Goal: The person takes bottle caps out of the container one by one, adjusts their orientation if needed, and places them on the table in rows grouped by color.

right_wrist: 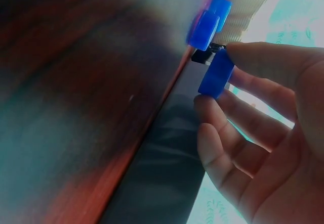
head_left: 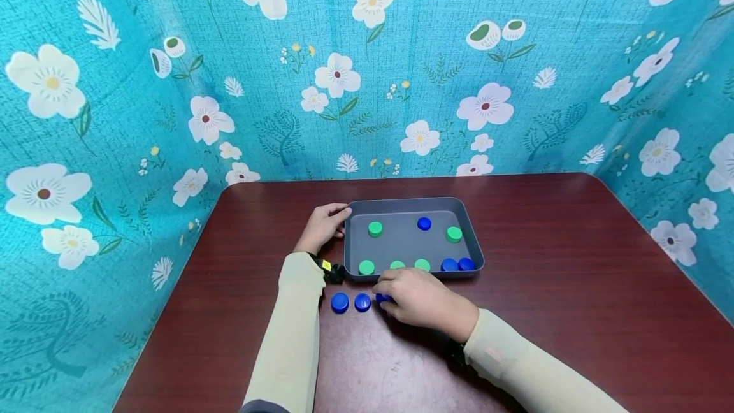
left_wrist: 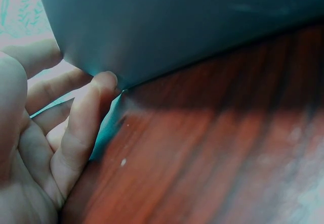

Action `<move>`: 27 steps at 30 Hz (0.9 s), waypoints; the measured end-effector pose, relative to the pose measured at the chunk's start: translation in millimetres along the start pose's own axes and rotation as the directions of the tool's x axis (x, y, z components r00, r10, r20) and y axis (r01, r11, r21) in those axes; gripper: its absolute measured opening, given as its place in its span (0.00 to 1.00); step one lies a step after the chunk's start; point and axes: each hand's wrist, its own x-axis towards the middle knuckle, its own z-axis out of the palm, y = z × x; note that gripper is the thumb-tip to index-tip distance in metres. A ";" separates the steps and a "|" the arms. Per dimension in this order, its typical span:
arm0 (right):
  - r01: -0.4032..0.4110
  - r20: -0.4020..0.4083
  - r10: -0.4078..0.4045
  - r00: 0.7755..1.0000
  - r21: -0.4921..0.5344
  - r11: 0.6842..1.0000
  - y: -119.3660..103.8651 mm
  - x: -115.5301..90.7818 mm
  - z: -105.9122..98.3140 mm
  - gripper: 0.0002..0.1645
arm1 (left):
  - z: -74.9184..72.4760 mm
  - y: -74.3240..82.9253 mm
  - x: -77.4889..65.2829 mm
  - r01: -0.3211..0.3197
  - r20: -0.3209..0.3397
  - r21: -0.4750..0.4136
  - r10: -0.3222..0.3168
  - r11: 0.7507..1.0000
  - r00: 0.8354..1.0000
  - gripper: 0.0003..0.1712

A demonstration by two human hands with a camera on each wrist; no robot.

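Pinching a blue cap between thumb and fingertips of the right hand, on the near side of the tray, partly hiding one green cap. Having the tray's near wall standing between pinched cap and tray floor. Gripping the tray with the left hand near its far left corner. Having two loose blue caps lying on the table, just left of the pinching fingers, plus four more green caps and three other blue caps lying inside the tray. Facing a flowered curtain behind the table.
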 end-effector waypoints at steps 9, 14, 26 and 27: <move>-0.010 0.027 0.010 1.000 -0.010 1.000 1.2 3.0 5.4 0.11 | -0.1 0.7 -0.9 0.008 -0.004 -0.006 -0.008 1.000 1.000 0.21; -0.011 0.031 0.011 0.999 -0.006 1.000 0.9 4.9 5.5 0.11 | 0.0 0.6 -0.4 -0.001 -0.010 0.001 0.001 1.000 1.000 0.21; -0.012 0.050 0.013 0.999 -0.017 1.000 -0.5 5.6 5.6 0.10 | 0.3 1.5 -1.1 0.001 -0.018 0.013 0.000 1.000 1.000 0.22; -0.012 0.051 0.012 0.999 -0.016 1.000 -0.8 5.7 5.3 0.10 | 0.2 1.6 -1.4 0.001 -0.019 0.014 0.000 1.000 1.000 0.21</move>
